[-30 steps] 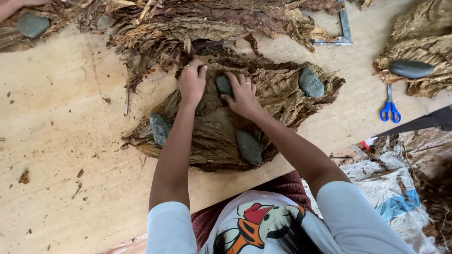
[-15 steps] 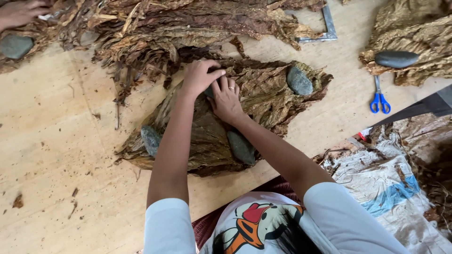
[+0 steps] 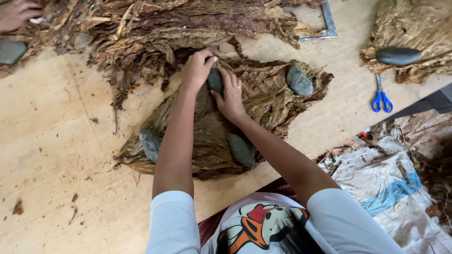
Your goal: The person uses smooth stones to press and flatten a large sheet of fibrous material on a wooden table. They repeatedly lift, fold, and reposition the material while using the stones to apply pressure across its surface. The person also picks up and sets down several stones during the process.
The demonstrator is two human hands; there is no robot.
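The pale, scuffed wooden bench (image 3: pixel 56 155) fills the view, strewn with leaf crumbs; along its far edge from eleven to one o'clock runs a long heap of dark brown dried leaves (image 3: pixel 155 23); at its centre lies a flattened stack of broad tan-brown dried leaves (image 3: pixel 212 136), its long axis running from seven o'clock up to one o'clock; a second, smaller leaf stack (image 3: pixel 414 28) sits at two o'clock, well apart, with a dark oval stone (image 3: pixel 398 56) on it; at four o'clock crumpled pale sacking with a blue stripe (image 3: pixel 391 188) lies beside the person.

On the central stack rest smooth grey stones: one at the seven o'clock end (image 3: pixel 149 143), one at the near edge (image 3: pixel 241 149), one toward two o'clock (image 3: pixel 299 80); a fourth, a small dark grey oval stone (image 3: pixel 216 81), lies at the far twelve o'clock edge, directly between both hands; the left hand (image 3: pixel 197 68) curls over its far side, fingers bent and touching it; the right hand (image 3: pixel 230 96) lies just at its five o'clock side, fingers spread flat on the leaf with the tips against the stone; whether either truly grips it I cannot tell.

Blue-handled scissors (image 3: pixel 381 99) lie at three o'clock; a grey metal frame corner (image 3: pixel 325 28) shows at one o'clock; another person's hand (image 3: pixel 16 14) reaches in at eleven o'clock, above a further grey stone (image 3: pixel 12 51).
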